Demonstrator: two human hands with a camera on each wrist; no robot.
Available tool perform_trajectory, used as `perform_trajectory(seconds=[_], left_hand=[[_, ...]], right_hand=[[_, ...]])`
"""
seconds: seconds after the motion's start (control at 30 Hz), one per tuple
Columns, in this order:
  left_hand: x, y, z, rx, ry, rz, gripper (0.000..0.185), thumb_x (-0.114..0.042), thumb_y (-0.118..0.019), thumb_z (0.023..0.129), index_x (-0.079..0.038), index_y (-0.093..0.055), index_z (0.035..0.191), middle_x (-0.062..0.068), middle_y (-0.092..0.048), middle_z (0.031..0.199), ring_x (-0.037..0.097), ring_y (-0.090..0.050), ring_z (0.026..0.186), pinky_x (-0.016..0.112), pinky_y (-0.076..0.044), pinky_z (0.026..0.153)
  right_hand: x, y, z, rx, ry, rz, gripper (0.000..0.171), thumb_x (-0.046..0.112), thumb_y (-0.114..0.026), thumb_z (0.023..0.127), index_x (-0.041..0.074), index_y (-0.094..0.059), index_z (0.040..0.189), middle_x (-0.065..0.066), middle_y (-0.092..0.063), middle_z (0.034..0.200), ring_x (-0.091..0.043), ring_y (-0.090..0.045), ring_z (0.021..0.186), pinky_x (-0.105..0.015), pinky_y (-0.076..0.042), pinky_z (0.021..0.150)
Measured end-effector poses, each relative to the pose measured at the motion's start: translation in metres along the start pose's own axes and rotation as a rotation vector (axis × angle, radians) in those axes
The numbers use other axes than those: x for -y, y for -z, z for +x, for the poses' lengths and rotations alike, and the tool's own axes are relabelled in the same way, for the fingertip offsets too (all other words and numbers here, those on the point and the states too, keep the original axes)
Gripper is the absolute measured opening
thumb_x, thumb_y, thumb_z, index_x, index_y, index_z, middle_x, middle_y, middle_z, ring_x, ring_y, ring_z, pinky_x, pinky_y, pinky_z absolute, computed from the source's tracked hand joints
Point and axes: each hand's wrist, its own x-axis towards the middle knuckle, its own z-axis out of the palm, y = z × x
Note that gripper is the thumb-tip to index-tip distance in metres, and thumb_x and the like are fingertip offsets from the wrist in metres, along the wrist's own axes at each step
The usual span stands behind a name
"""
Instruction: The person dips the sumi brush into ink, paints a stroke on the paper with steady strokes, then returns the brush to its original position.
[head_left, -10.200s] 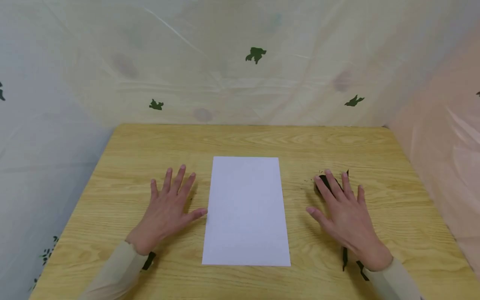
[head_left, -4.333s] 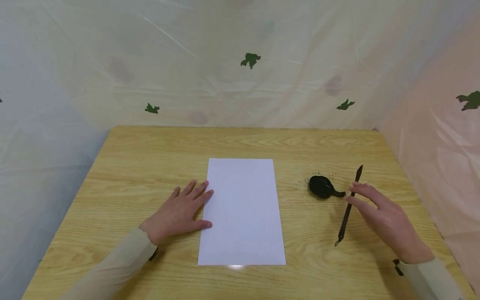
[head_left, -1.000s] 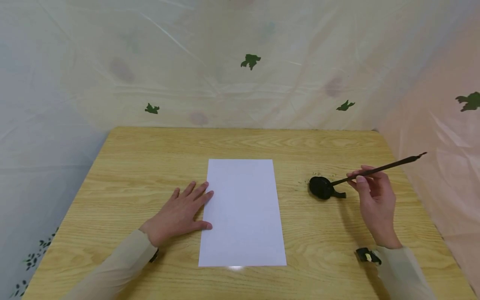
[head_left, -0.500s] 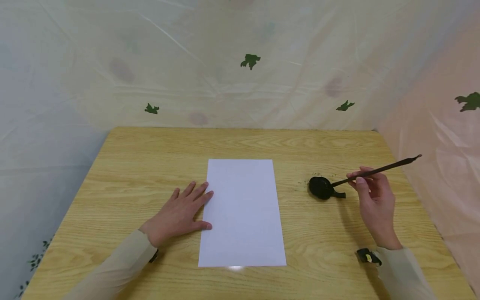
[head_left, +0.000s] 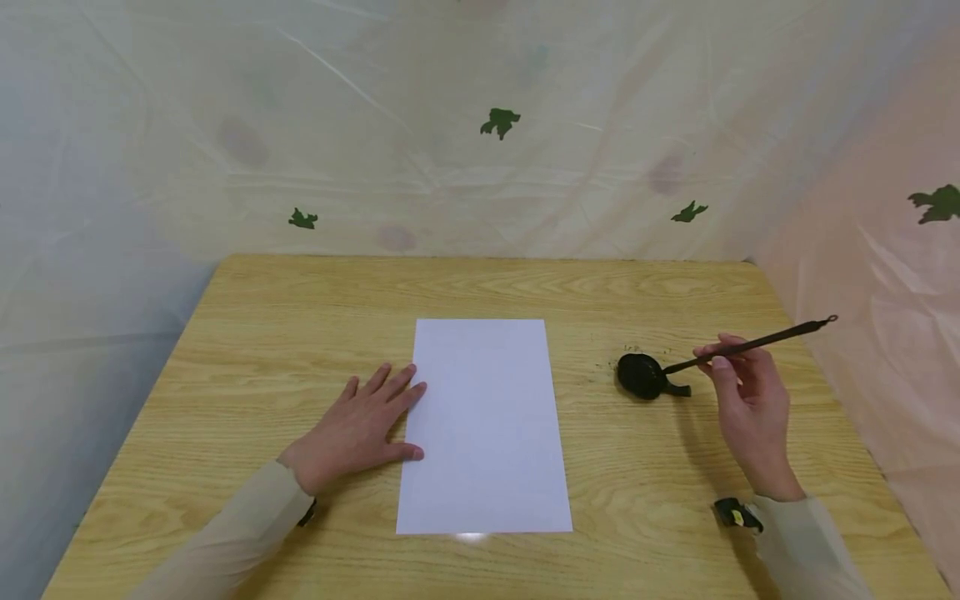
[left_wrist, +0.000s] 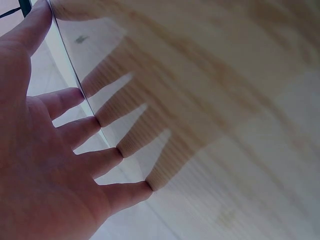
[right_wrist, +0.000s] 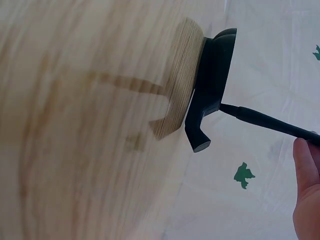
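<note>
Looking down from the head view, the right hand (head_left: 750,408) pinches a thin dark brush (head_left: 750,342) between thumb and fingertips about midway along its shaft, with the tip dipped in a small black ink dish (head_left: 642,375) that stands on the wooden table (head_left: 262,333) just right of a white sheet of paper (head_left: 483,425). The left hand (head_left: 352,433) lies flat, fingers straight and spread, its fingertips and thumb touching the sheet's left edge, and it holds nothing. To load the brush well, I would judge it best to turn the tip gently in the dish, drain the surplus against the rim, and lift it steeply so no drop falls on the way to the sheet; a few dark specks already lie on the wood beside the dish. Seen from the left wrist, the fingers (left_wrist: 100,125) are stretched straight across the paper's edge (left_wrist: 65,65), which should keep the sheet from sliding if the pressure stays even. Seen from the right wrist, the dish (right_wrist: 212,85) with its short spout sits on the wood, the brush (right_wrist: 265,121) enters it from the side, and only one fingertip (right_wrist: 306,165) shows, so the grip itself cannot be read there.
</note>
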Motion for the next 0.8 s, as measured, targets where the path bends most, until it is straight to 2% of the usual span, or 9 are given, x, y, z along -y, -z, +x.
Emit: perform_trajectory(seconds=[0.23, 0.4, 0.47, 0.63, 0.8], left_hand=[[0.001, 0.0, 0.0, 0.0, -0.001, 0.001, 0.09, -0.062, -0.069, 0.092, -0.012, -0.038, 0.161, 0.011, -0.024, 0.171, 0.045, -0.017, 0.155, 0.076, -0.022, 0.113], [0.001, 0.001, 0.0, 0.013, -0.001, 0.008, 0.09, -0.063, -0.067, 0.093, -0.013, -0.038, 0.162, 0.011, -0.023, 0.171, 0.044, -0.017, 0.155, 0.075, -0.022, 0.114], [0.001, 0.002, 0.0, 0.019, -0.002, 0.01, 0.089, -0.063, -0.066, 0.094, -0.013, -0.037, 0.162, 0.011, -0.023, 0.171, 0.045, -0.017, 0.155, 0.075, -0.022, 0.114], [0.001, 0.004, 0.0, 0.025, -0.001, 0.007, 0.086, -0.062, -0.064, 0.095, -0.013, -0.038, 0.162, 0.011, -0.023, 0.171, 0.045, -0.018, 0.155, 0.074, -0.022, 0.114], [0.001, 0.004, 0.0, 0.024, -0.004, 0.011, 0.084, -0.058, -0.065, 0.096, -0.014, -0.038, 0.162, 0.011, -0.024, 0.171, 0.044, -0.019, 0.155, 0.074, -0.023, 0.114]], right_hand=[[0.002, -0.001, 0.0, -0.005, 0.01, -0.039, 0.032, -0.021, -0.046, 0.099, -0.024, -0.049, 0.131, -0.012, -0.071, 0.113, -0.017, -0.07, 0.104, -0.022, -0.055, 0.093], [0.006, 0.001, 0.0, -0.013, 0.032, -0.135, 0.033, -0.022, -0.047, 0.098, -0.024, -0.05, 0.131, -0.01, -0.071, 0.113, -0.014, -0.07, 0.105, -0.021, -0.054, 0.093], [0.008, 0.001, 0.001, -0.026, 0.048, -0.142, 0.033, -0.023, -0.047, 0.097, -0.024, -0.05, 0.13, -0.011, -0.07, 0.114, -0.015, -0.07, 0.105, -0.021, -0.055, 0.093], [0.012, -0.001, 0.002, -0.087, 0.082, -0.04, 0.033, -0.026, -0.049, 0.095, -0.026, -0.048, 0.128, -0.015, -0.069, 0.112, -0.02, -0.071, 0.102, -0.024, -0.056, 0.092], [0.009, -0.005, 0.004, -0.147, 0.076, 0.08, 0.033, -0.027, -0.051, 0.094, -0.025, -0.048, 0.127, -0.016, -0.065, 0.108, -0.023, -0.071, 0.098, -0.026, -0.058, 0.088]])
